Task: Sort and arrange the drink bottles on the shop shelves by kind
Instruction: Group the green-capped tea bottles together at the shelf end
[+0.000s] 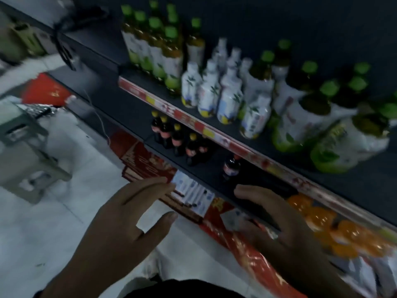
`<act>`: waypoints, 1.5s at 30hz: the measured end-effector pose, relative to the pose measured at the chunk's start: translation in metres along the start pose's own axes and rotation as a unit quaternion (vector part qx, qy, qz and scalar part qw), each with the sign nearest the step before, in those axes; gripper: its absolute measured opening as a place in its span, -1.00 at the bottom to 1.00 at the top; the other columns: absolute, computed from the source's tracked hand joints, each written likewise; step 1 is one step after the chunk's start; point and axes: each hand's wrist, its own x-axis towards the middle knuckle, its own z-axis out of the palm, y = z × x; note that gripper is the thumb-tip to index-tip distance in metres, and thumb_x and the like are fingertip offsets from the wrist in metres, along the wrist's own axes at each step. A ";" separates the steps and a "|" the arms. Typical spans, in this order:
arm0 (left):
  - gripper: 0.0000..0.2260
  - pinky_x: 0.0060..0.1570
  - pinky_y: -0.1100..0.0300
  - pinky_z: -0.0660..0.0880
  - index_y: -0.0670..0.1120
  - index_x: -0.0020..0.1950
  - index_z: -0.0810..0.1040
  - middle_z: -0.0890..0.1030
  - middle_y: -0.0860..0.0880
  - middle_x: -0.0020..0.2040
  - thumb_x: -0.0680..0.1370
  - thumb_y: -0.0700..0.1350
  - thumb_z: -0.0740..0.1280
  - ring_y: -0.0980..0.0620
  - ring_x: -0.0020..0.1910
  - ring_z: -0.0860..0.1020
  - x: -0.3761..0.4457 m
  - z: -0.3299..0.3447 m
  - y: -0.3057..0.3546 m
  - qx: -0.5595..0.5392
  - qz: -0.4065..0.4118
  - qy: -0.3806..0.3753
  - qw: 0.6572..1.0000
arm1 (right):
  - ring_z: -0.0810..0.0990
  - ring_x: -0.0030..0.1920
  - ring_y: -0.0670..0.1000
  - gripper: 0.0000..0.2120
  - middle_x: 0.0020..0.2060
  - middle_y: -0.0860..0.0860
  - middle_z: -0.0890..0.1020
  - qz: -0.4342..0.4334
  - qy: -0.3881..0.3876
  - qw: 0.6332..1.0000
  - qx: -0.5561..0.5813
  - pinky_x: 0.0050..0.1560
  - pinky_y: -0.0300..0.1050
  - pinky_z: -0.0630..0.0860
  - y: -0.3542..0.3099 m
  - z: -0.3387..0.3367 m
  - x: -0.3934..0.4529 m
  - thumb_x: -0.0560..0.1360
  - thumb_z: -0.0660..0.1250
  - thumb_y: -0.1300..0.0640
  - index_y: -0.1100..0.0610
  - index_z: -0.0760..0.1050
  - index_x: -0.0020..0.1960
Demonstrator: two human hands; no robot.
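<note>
On the upper shelf (137, 74) stand green-capped tea bottles (159, 50) at the left, white bottles (209, 91) in the middle and larger green-capped bottles (311, 108) at the right. The lower shelf holds dark bottles with yellow caps (178, 140), a lone dark cola bottle (231, 166) and orange drink bottles (322, 218). My left hand (120, 224) hovers with fingers straight and thumb spread, holding nothing. My right hand (283, 222) reaches toward the lower shelf with fingers extended, empty, just below the cola bottle.
Red cartons (146, 162) and red wrapped packs (253, 250) lie on the floor along the shelf base. A grey plastic stool (23, 151) stands at the left on the pale tiled floor. A dark counter with cables (71, 39) is at the far left.
</note>
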 end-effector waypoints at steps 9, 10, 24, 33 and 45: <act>-0.58 0.28 0.00 0.48 0.10 0.39 0.50 0.52 0.09 0.36 0.57 0.18 0.23 0.03 0.30 0.50 0.106 -0.111 -0.125 0.149 0.083 0.039 0.985 | 0.30 0.25 -0.51 -0.64 0.24 -0.53 0.36 0.026 0.104 0.994 -0.004 0.10 -0.38 0.30 -0.061 0.083 0.155 0.44 0.34 -0.28 -0.45 0.39 0.21; -0.58 0.29 0.02 0.44 0.07 0.38 0.51 0.54 0.06 0.35 0.57 0.17 0.22 0.01 0.28 0.50 0.123 -0.119 -0.136 0.161 0.085 0.050 0.982 | 0.29 0.23 -0.52 -0.63 0.23 -0.55 0.35 0.037 0.120 0.992 0.002 0.10 -0.37 0.29 -0.064 0.089 0.169 0.42 0.32 -0.26 -0.44 0.41 0.21; -0.49 0.23 0.03 0.43 0.04 0.49 0.38 0.40 -0.06 0.41 0.55 0.05 0.39 -0.15 0.31 0.45 0.358 -0.150 -0.213 0.136 0.056 0.141 0.979 | 0.21 0.27 -0.49 -0.54 0.24 -0.43 0.30 -0.056 0.233 0.963 -0.120 0.09 -0.59 0.22 -0.100 0.074 0.389 0.51 0.35 -0.04 -0.17 0.35 0.37; -0.20 0.16 -0.03 0.49 0.15 0.61 0.00 0.24 -0.07 0.49 0.51 0.04 0.42 -0.16 0.36 0.39 0.467 -0.141 -0.284 0.108 0.009 0.033 0.994 | 0.39 0.33 -0.08 -0.50 0.37 -0.13 0.38 -0.052 0.089 0.961 -0.256 0.30 -0.09 0.39 -0.109 0.063 0.550 0.54 0.30 -0.03 -0.06 0.31 0.46; -0.09 0.31 0.01 0.44 0.27 0.51 0.16 0.40 0.14 0.38 0.27 0.10 0.56 0.05 0.34 0.47 0.531 -0.113 -0.369 -0.057 0.186 -0.068 0.978 | 0.57 -0.01 -0.02 -0.75 -0.02 -0.05 0.61 0.082 0.033 0.918 -0.387 -0.08 -0.12 0.47 -0.098 0.082 0.612 0.48 0.40 0.03 0.05 0.54 0.14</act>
